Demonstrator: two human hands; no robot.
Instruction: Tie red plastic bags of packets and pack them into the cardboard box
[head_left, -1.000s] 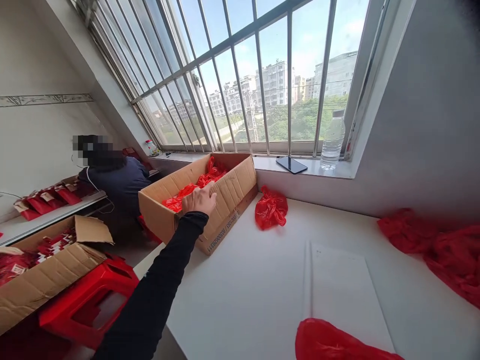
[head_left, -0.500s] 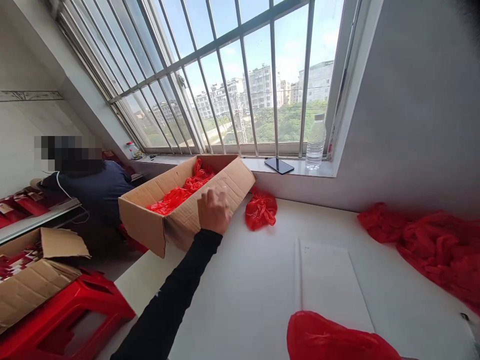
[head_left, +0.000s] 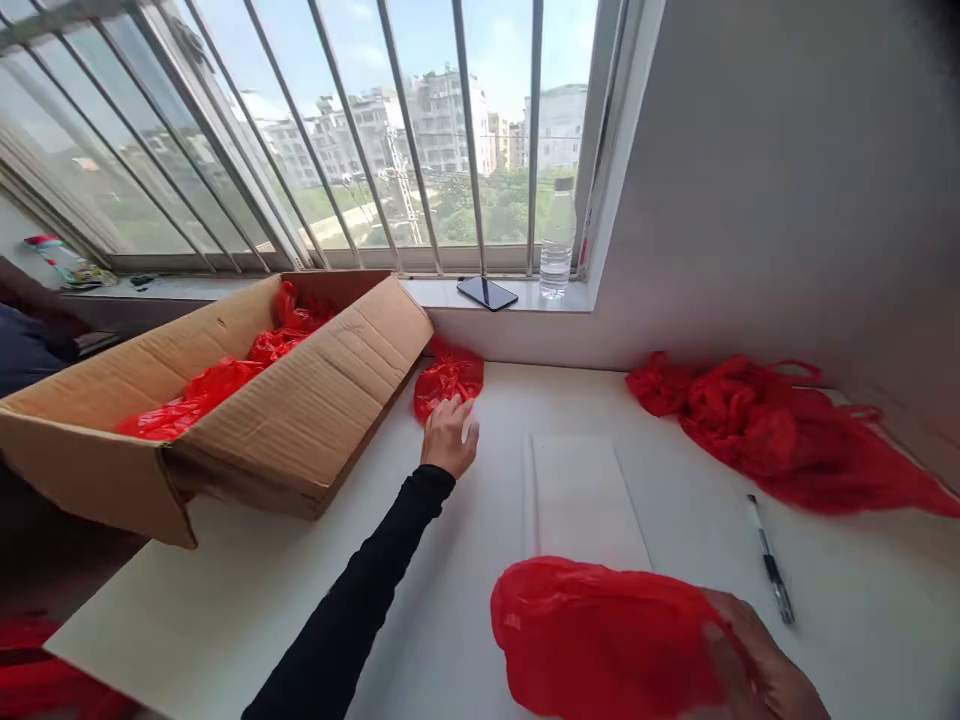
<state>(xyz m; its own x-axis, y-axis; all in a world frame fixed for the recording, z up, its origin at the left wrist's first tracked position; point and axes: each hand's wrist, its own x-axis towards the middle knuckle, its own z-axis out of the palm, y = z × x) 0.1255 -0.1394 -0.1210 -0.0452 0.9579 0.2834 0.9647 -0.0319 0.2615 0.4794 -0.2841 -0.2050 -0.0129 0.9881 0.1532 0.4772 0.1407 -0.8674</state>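
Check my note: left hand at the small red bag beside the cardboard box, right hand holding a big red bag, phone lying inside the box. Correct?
Not quite. The head view shows the phone on the windowsill near the water bottle, not inside the cardboard box. The rest stands: left hand at the small red bag beside the box, right hand holding the big red bag.

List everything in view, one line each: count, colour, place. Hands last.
cardboard box: 1, brown, left on the table
boxed bags: several, red, inside the box
small bag: 1, red, crumpled by the box's far corner
bag pile: 1, red, right by the wall
near bag: 1, red, front of the table
sheet: 1, white, mid-table
pen: 1, dark, right of the sheet
phone: 1, black, window sill
bottle: 1, clear, sill beside the phone
left hand: open, fingertips at the small bag
right hand: gripping the near bag
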